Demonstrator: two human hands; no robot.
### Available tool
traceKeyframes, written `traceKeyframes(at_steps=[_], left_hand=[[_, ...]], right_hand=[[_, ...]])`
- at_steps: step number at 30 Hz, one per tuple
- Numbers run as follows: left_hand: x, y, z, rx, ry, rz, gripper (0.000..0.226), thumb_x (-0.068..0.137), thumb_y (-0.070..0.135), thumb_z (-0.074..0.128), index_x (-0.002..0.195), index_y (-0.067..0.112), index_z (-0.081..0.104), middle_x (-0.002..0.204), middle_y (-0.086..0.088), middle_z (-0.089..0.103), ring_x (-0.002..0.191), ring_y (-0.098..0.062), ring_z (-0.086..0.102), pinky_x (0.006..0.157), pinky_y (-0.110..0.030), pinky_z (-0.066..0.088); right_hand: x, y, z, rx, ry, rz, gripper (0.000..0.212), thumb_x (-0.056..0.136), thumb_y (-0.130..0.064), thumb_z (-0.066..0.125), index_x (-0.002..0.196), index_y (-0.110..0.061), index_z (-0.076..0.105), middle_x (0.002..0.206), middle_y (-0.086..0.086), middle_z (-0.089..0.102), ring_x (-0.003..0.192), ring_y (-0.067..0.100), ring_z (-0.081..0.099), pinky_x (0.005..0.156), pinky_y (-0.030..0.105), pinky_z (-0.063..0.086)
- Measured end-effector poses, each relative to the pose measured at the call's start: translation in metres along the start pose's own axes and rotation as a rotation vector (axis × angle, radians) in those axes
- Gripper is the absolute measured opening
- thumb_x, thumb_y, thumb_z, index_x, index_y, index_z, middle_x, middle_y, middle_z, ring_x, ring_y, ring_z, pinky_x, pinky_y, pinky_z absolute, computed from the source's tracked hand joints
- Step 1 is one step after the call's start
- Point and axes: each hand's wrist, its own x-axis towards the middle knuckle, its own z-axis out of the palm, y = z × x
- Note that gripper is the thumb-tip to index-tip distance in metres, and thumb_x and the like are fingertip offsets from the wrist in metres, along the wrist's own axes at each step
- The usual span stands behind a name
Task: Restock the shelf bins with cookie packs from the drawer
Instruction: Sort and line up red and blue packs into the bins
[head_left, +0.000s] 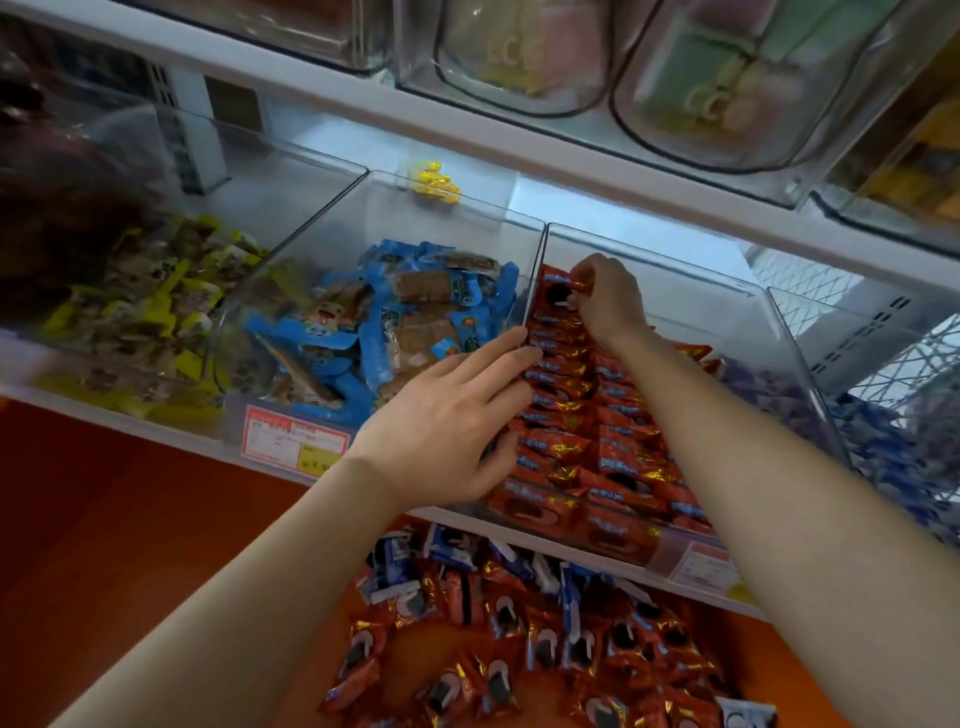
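Left hand lies flat, fingers straight, pressing the side of the standing row of red cookie packs in the clear bin; more packs lie loose in the drawer below. Right hand pinches one pack at the row's far end. Danger: lift that bracing palm early and the upright packs likely topple; shove hard and the row could buckle

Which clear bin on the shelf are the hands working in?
The red-pack bin, right of the blue-pack bin: left hand rests on its row, right hand pinches a pack at the back.
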Motion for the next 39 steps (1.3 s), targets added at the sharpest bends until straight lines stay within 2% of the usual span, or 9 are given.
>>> traceKeyframes(at_steps=[8,12,17,20,27,30,33,36,39], left_hand=[[-0.001,0.002,0.000,0.011,0.026,0.001,0.026,0.087,0.025,0.051,0.102,0.009,0.064,0.134,-0.010,0.054,0.136,-0.025,0.038,0.084,-0.032,0.052],[0.000,0.003,-0.002,0.065,0.006,0.006,0.032,0.088,0.030,0.045,0.107,0.010,0.061,0.135,-0.010,0.053,0.136,-0.025,0.038,0.083,-0.031,0.052],[-0.002,0.009,-0.003,0.171,-0.011,-0.019,0.039,0.093,0.033,0.038,0.113,0.007,0.059,0.138,-0.013,0.051,0.137,-0.028,0.037,0.106,-0.034,0.035],[-0.002,0.020,-0.004,0.304,-0.020,-0.054,0.038,0.092,0.027,0.037,0.112,0.006,0.062,0.137,-0.016,0.052,0.132,-0.032,0.044,0.108,-0.043,0.033],[-0.026,0.065,-0.007,0.448,-0.064,-0.109,0.039,0.074,0.012,0.068,0.111,0.004,0.064,0.123,-0.018,0.062,0.126,-0.037,0.049,0.107,-0.050,0.031],[-0.047,0.080,0.000,0.444,-0.098,-0.131,0.059,0.068,0.011,0.074,0.124,-0.002,0.060,0.127,-0.019,0.060,0.126,-0.035,0.050,0.105,-0.050,0.031],[-0.061,0.096,0.003,0.373,-0.169,-0.236,0.084,0.057,0.006,0.080,0.134,-0.002,0.048,0.137,-0.020,0.051,0.129,-0.033,0.046,0.105,-0.046,0.033],[-0.069,0.111,0.004,0.302,-0.215,-0.288,0.084,0.051,0.006,0.084,0.130,0.001,0.055,0.140,-0.020,0.047,0.129,-0.032,0.047,0.103,-0.042,0.035],[-0.079,0.118,0.010,0.288,-0.255,-0.277,0.079,0.054,0.008,0.084,0.128,0.002,0.057,0.139,-0.020,0.049,0.129,-0.034,0.047,0.104,-0.046,0.035]], right_hand=[[-0.007,-0.005,-0.001,-0.382,0.135,-0.162,0.029,0.089,-0.004,0.056,0.117,-0.009,0.055,0.124,0.013,0.049,0.116,0.030,0.042,0.094,0.037,0.034],[-0.013,-0.008,-0.003,-0.296,-0.010,-0.166,0.033,0.094,-0.008,0.048,0.127,-0.004,0.051,0.130,0.015,0.044,0.119,0.029,0.042,0.095,0.038,0.038],[-0.026,-0.007,-0.014,-0.241,-0.248,-0.189,0.046,0.095,-0.014,0.049,0.141,-0.009,0.041,0.140,0.013,0.039,0.128,0.030,0.038,0.104,0.041,0.038],[-0.049,-0.006,-0.024,-0.231,-0.372,-0.241,0.043,0.095,-0.020,0.052,0.137,-0.012,0.047,0.141,0.009,0.042,0.127,0.028,0.044,0.103,0.040,0.039],[-0.151,-0.011,-0.063,-0.032,-0.159,-0.284,0.039,0.103,-0.030,0.035,0.137,-0.015,0.047,0.141,0.002,0.045,0.128,0.017,0.045,0.103,0.029,0.036],[-0.201,-0.005,-0.072,-0.024,-0.147,-0.335,0.043,0.103,-0.032,0.032,0.142,-0.017,0.041,0.146,-0.002,0.041,0.130,0.014,0.043,0.101,0.026,0.038],[-0.240,0.010,-0.066,-0.110,-0.133,-0.435,0.046,0.102,-0.034,0.032,0.139,-0.011,0.045,0.141,0.005,0.049,0.130,0.021,0.046,0.108,0.037,0.040],[-0.265,0.024,-0.057,-0.269,-0.053,-0.471,0.050,0.098,-0.030,0.046,0.142,-0.007,0.041,0.144,0.008,0.046,0.137,0.022,0.036,0.113,0.042,0.021],[-0.281,0.032,-0.053,-0.293,0.001,-0.515,0.055,0.092,-0.017,0.061,0.141,-0.004,0.041,0.148,0.011,0.040,0.140,0.024,0.027,0.114,0.045,0.019]])
